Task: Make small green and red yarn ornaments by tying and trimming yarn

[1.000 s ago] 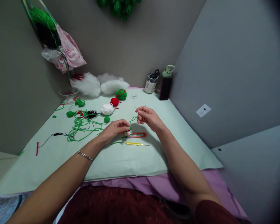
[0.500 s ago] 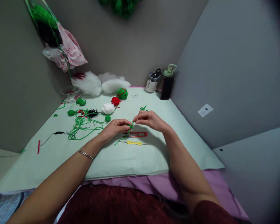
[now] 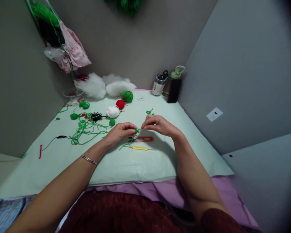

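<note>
My left hand [image 3: 124,130] pinches a small green yarn piece [image 3: 136,130] with a touch of red under it. A green tail hangs from the piece to the table. Just to the right, my right hand [image 3: 157,124] is closed, thumb against fingers, on a thin needle-like thing [image 3: 140,128] that points at the piece. Its full shape is hidden by the fingers. Below the hands lie red-handled thread snips [image 3: 143,139] and a crochet hook [image 3: 139,148] with a yellow grip.
Tangled green yarn [image 3: 87,129] spreads at left, beside black yarn [image 3: 96,116]. Behind are a white ball [image 3: 113,112], a red ball [image 3: 120,104] and a green ball [image 3: 128,96]. White stuffing [image 3: 94,86], a pen cup [image 3: 157,88] and a bottle [image 3: 174,89] stand along the wall.
My right hand has moved slightly right, away from the green yarn piece, and the thin thing now shows between the hands. My left hand stays nearly where it was.
</note>
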`<control>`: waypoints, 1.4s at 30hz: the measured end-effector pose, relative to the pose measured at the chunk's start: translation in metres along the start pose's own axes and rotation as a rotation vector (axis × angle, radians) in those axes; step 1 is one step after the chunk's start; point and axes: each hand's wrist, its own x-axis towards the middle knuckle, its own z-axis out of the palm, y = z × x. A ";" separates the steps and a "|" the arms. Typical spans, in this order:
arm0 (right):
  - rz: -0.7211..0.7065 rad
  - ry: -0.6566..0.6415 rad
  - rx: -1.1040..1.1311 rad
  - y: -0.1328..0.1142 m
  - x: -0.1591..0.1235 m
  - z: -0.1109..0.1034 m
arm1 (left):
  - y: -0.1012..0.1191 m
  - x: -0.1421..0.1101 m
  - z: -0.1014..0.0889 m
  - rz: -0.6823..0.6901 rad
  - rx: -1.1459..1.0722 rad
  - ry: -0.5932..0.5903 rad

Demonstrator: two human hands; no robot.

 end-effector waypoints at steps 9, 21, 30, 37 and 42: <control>-0.004 -0.008 -0.001 -0.002 0.000 0.001 | 0.002 -0.001 0.001 0.001 0.012 -0.032; 0.008 -0.043 0.009 -0.005 0.000 0.004 | 0.001 -0.003 -0.001 -0.017 0.011 -0.097; 0.030 0.048 0.038 -0.004 0.005 0.018 | 0.001 -0.003 0.001 -0.016 -0.048 -0.075; 0.049 0.119 0.078 -0.002 0.009 0.031 | 0.004 -0.002 0.005 -0.021 -0.095 0.009; -0.042 0.106 0.037 -0.010 0.010 0.041 | 0.001 0.000 0.005 -0.014 -0.091 0.041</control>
